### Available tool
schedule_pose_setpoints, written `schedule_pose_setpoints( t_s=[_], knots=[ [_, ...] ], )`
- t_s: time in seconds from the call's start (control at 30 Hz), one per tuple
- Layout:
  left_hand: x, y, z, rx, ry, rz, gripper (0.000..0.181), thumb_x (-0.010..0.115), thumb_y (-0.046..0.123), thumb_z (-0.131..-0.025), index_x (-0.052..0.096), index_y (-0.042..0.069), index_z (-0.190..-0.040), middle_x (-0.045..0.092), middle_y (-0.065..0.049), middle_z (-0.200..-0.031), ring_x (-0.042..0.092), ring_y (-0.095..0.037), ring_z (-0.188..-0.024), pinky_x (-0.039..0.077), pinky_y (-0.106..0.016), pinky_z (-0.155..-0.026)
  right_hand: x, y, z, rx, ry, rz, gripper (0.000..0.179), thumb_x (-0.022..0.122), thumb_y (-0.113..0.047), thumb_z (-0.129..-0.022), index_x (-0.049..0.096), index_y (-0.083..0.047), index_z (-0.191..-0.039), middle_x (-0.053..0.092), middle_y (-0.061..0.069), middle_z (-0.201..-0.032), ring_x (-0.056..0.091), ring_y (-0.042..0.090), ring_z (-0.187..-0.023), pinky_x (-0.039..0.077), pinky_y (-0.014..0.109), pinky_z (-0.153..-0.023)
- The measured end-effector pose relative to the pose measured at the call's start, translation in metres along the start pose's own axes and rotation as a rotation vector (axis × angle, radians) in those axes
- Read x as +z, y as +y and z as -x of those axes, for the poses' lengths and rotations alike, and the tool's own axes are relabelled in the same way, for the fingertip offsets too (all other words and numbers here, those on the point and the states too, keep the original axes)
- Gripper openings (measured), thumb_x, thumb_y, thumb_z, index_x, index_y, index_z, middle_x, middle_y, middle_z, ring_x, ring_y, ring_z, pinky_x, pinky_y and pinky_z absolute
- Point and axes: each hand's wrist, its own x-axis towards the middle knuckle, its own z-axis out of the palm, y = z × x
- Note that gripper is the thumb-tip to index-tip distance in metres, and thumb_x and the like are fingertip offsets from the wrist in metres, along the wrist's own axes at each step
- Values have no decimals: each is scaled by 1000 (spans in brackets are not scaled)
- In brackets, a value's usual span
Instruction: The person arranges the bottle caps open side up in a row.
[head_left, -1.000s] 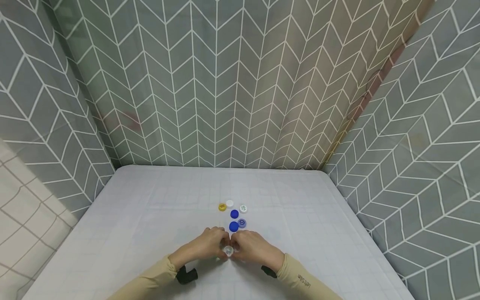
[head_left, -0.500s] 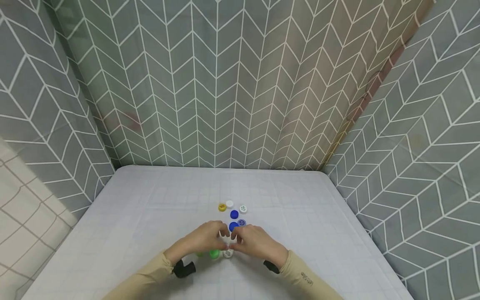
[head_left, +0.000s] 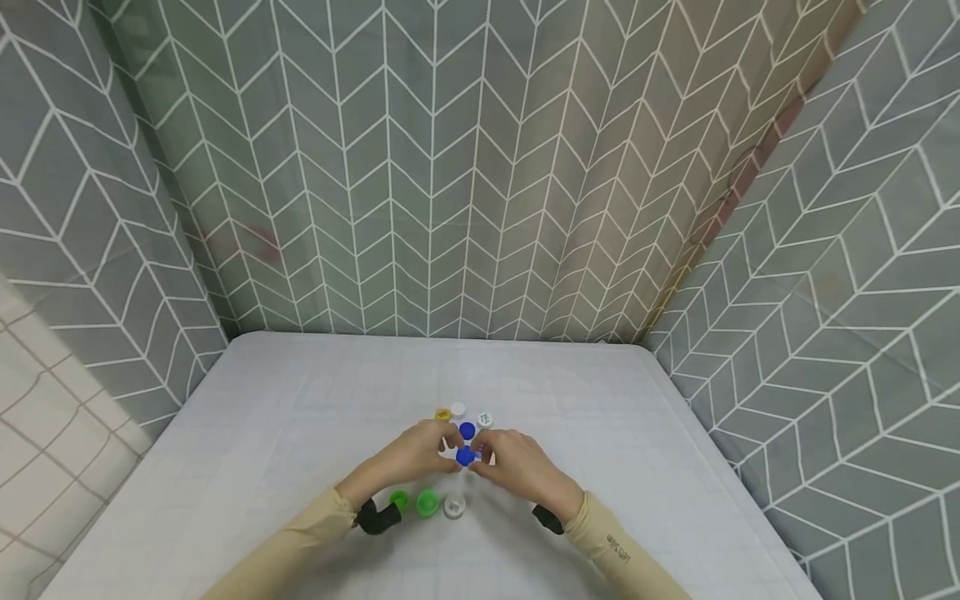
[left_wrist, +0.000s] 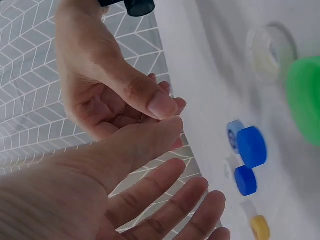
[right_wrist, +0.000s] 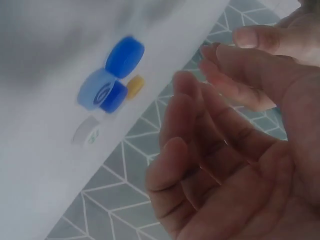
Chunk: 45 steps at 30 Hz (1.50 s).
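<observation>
Over the bottle caps, my left hand (head_left: 412, 454) and right hand (head_left: 521, 467) face each other with fingers loosely bent. A dark blue cap (head_left: 465, 456) shows in the gap between their fingertips in the head view. Both wrist views show the hands raised above the table, holding nothing. A second blue cap (head_left: 467, 431) lies just beyond. In the right wrist view, a light blue cap (right_wrist: 95, 90) with a ring mark sits against the blue ones. Nearer my body, a whitish cap (head_left: 454, 506) and two green caps (head_left: 427, 503) lie in a row.
Farther back on the white-covered table (head_left: 315, 392) are a yellow cap (head_left: 442, 414), a plain white cap (head_left: 458, 409) and a white cap with green print (head_left: 485, 419). A patterned grey curtain (head_left: 431, 167) hangs along the table's back and sides.
Both hands have let go of the whitish cap, leaving it beside the green caps, and moved forward over the blue caps. The green caps have come into view.
</observation>
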Motion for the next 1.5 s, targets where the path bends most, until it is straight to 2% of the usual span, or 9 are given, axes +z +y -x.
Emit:
schedule_pose_setpoints(
  t_s=[0.1,0.23,0.43,0.63,0.87,1.13,1.23,1.37,1.5],
  knots=[
    [0,0,-2,5,20,4,28,79,18,-78,69,4,-100,67,-9,-97,64,-26,-91,52,-29,-70,0,3,-2,6,26,-2,19,73,-26,-85,69,-13,-98,63,-10,-74,50,-1,-62,40,17,-55],
    [2,-3,-6,-19,45,6,27,79,16,-78,69,3,-99,64,-10,-97,63,-27,-91,52,-32,-70,1,7,-6,17,50,-2,20,73,-24,-85,69,-12,-100,64,-6,-76,52,1,-64,41,18,-57],
    [3,-12,-11,-44,60,-13,26,79,13,-77,70,2,-97,66,-11,-96,63,-26,-88,52,-36,-72,4,11,-10,56,41,-13,25,74,-23,-84,69,-11,-106,61,-6,-75,49,2,-63,40,18,-57],
    [7,-22,-16,-112,33,-29,30,80,16,-76,69,4,-101,67,-9,-95,63,-22,-88,52,-37,-73,16,16,-14,79,25,-17,30,74,-21,-83,69,-9,-110,55,-9,-69,45,1,-59,38,18,-53],
    [11,-29,-21,-175,-16,-36,36,80,20,-76,70,4,-106,69,-8,-95,63,-19,-83,52,-36,-71,29,20,-16,97,15,0,34,77,-20,-81,68,-6,-111,57,-7,-70,46,1,-61,39,17,-54],
    [17,-36,-23,-170,-35,-13,37,78,19,-78,70,0,-109,71,-7,-96,62,-14,-82,53,-32,-73,33,19,-13,47,41,36,32,75,-13,-77,68,0,-106,62,0,-75,48,4,-63,40,20,-55],
    [19,-38,-24,-169,-41,-14,37,79,19,-78,70,0,-109,71,-7,-96,62,-14,-82,53,-33,-74,35,19,-13,66,34,35,33,74,-13,-78,68,0,-108,63,1,-77,49,5,-64,41,20,-56],
    [21,-40,-26,-189,-60,-9,36,78,20,-79,71,2,-109,72,-8,-100,64,-17,-87,54,-35,-78,41,22,-14,90,16,39,31,75,-15,-80,69,-3,-108,63,0,-77,49,4,-64,41,19,-57],
    [23,-41,-28,-185,-59,-23,31,78,19,-78,73,2,-104,73,-11,-104,67,-25,-98,53,-41,-86,44,24,-15,71,25,49,25,75,-15,-81,72,-7,-104,58,-4,-72,45,2,-63,39,18,-56]
  ],
)
